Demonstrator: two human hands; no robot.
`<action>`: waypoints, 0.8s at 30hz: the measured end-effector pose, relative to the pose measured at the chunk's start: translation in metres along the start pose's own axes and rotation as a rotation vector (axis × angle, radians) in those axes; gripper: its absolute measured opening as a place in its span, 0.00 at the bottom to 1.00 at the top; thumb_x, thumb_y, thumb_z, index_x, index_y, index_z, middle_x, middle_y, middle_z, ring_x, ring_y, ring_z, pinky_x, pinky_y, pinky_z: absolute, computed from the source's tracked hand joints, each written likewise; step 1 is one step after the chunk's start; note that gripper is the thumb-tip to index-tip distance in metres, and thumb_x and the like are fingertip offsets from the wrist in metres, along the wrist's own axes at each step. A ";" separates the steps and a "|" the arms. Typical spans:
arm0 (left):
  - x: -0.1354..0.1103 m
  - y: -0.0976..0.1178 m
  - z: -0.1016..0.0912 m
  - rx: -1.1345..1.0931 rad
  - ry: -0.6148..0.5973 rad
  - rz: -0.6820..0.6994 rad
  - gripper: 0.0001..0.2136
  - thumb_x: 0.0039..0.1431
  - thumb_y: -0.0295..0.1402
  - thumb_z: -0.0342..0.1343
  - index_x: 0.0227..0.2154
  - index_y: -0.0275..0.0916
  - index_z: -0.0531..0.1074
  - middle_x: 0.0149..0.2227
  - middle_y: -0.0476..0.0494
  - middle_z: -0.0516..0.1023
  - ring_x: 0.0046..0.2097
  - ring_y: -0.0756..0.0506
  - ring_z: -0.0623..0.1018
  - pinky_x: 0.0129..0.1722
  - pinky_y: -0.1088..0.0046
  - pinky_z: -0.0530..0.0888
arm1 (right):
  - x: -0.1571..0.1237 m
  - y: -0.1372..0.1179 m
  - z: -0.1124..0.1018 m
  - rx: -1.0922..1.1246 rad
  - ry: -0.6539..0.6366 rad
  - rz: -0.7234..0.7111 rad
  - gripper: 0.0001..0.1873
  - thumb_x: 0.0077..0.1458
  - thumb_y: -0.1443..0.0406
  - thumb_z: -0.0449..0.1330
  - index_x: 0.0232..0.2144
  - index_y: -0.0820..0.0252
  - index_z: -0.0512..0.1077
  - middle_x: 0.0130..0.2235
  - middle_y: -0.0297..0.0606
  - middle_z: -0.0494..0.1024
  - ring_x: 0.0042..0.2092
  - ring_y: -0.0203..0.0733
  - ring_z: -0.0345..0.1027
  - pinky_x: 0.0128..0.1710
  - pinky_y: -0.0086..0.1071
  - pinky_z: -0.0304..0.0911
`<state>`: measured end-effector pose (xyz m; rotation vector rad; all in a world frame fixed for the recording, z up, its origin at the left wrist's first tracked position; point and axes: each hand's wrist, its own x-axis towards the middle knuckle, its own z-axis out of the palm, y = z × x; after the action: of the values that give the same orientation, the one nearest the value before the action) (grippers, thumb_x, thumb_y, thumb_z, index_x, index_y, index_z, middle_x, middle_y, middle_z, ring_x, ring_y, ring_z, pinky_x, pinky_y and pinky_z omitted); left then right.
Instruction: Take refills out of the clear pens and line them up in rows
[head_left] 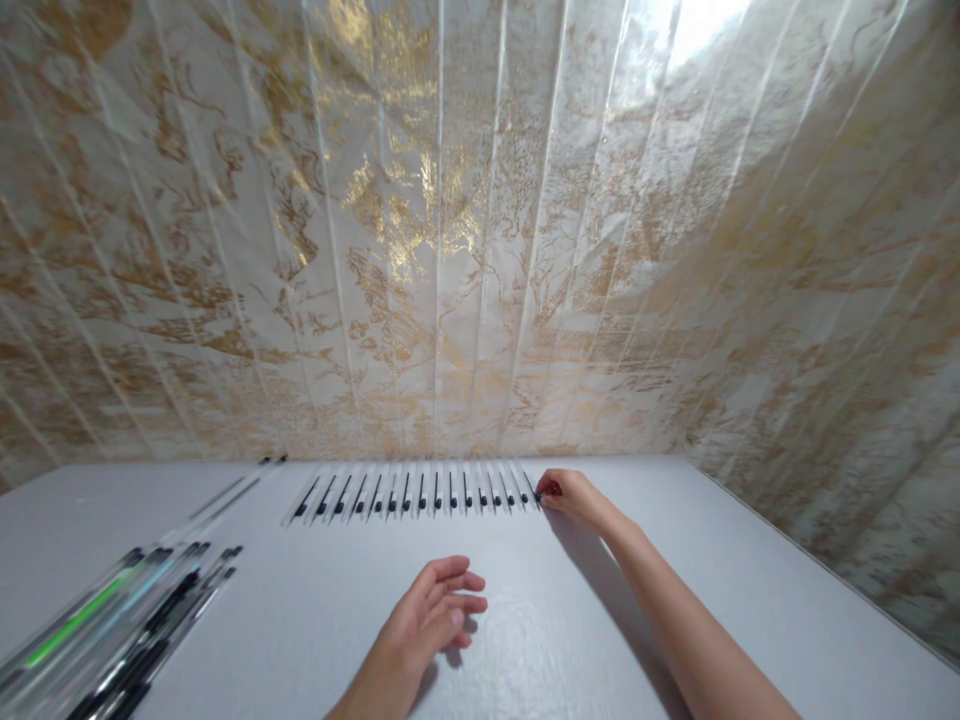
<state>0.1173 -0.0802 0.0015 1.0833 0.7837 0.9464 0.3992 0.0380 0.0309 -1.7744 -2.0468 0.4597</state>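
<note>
A long row of clear pens with black parts (pixel 452 497) lies side by side along the back of the white table (pixel 315 620). At the right end of this row, my right hand (pixel 561 492) pinches the last pen (pixel 538 497) by its black part. The fingertips cover some of that pen, which appears to rest on the table. My left hand (pixel 435 615) hovers over the table in front of the row, fingers apart and loosely curled, with nothing in it.
Several pens and pen parts (pixel 112 620), blurred, lie in a bundle at the left, one bright green. Two thin black refills or pens (pixel 232 495) lie behind them. A shiny gold-patterned curtain or sheet (pixel 420 300) rises behind the table's back edge and along its right side.
</note>
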 end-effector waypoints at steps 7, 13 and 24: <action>0.000 0.000 -0.001 -0.012 -0.014 0.007 0.22 0.53 0.45 0.57 0.48 0.39 0.66 0.49 0.34 0.72 0.48 0.37 0.73 0.40 0.63 0.67 | -0.001 -0.001 -0.001 0.003 -0.007 0.000 0.10 0.45 0.72 0.58 0.32 0.64 0.77 0.28 0.37 0.78 0.30 0.38 0.68 0.31 0.28 0.59; 0.002 -0.004 -0.001 0.011 -0.012 0.003 0.22 0.54 0.45 0.56 0.48 0.40 0.65 0.49 0.34 0.72 0.49 0.38 0.73 0.40 0.64 0.67 | 0.000 0.005 -0.002 0.024 -0.024 -0.004 0.11 0.44 0.71 0.58 0.33 0.65 0.77 0.28 0.37 0.77 0.30 0.38 0.68 0.31 0.28 0.59; -0.001 0.000 0.004 0.042 -0.024 0.007 0.23 0.53 0.45 0.56 0.49 0.38 0.64 0.50 0.34 0.71 0.49 0.39 0.73 0.41 0.66 0.68 | -0.001 0.007 -0.003 0.027 0.033 -0.013 0.05 0.47 0.67 0.57 0.26 0.63 0.72 0.23 0.34 0.74 0.27 0.37 0.63 0.28 0.28 0.55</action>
<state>0.1204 -0.0828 0.0027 1.1326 0.7833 0.9251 0.4068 0.0379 0.0301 -1.7403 -2.0187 0.4491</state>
